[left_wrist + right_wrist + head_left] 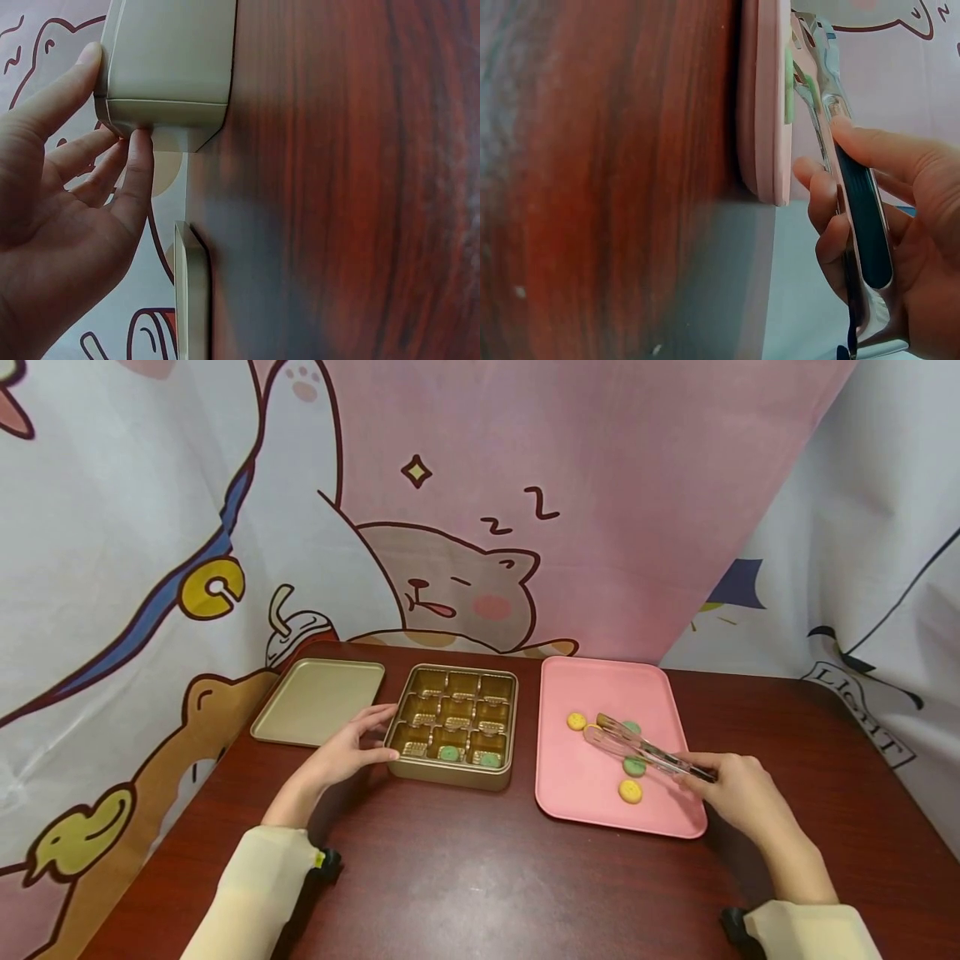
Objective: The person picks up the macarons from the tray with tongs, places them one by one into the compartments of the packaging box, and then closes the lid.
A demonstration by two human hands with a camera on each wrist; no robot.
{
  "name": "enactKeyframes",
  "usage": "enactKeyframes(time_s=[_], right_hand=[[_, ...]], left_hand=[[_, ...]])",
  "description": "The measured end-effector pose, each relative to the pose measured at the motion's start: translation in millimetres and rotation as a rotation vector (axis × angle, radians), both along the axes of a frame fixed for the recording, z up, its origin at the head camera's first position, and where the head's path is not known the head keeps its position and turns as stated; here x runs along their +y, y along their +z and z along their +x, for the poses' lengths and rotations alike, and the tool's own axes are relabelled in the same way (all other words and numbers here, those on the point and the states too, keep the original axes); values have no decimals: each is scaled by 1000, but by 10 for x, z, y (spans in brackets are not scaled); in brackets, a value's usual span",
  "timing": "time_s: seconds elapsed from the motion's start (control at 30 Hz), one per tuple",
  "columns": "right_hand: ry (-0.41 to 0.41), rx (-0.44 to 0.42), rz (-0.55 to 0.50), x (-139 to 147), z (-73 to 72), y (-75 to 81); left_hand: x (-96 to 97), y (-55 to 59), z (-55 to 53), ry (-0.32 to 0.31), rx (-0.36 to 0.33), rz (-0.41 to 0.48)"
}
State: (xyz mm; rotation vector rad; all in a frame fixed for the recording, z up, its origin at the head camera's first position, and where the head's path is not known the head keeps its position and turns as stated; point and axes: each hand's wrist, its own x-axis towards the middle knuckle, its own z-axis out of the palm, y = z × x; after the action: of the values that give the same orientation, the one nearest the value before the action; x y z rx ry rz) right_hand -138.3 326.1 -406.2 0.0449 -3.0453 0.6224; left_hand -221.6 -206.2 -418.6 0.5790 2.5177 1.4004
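Pale cream fabric sleeves (247, 893) are reaching in from the bottom edge. The left hand (348, 753) is resting extended fingers against a square gold tin (450, 774) whose front middle and front right compartments are containing round green pieces (448, 753). The right hand (738, 789) is gripping silver metal tongs (654, 752) over a pink rectangular tray (570, 793), where round yellow pieces (630, 791) and more green ones are lying.

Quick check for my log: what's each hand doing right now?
Left hand: open, thumb and fingers touching the left side of the gold box.
Right hand: closed, holding the tongs.
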Motion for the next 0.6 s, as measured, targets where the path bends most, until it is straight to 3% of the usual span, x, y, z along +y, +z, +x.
enactKeyframes(time_s=[0.23, 0.6], right_hand=[[10, 59, 8, -13, 40, -32], [-2, 77, 11, -13, 64, -41]], left_hand=[[-11, -8, -13, -8, 17, -11], [-11, -8, -4, 6, -3, 2]])
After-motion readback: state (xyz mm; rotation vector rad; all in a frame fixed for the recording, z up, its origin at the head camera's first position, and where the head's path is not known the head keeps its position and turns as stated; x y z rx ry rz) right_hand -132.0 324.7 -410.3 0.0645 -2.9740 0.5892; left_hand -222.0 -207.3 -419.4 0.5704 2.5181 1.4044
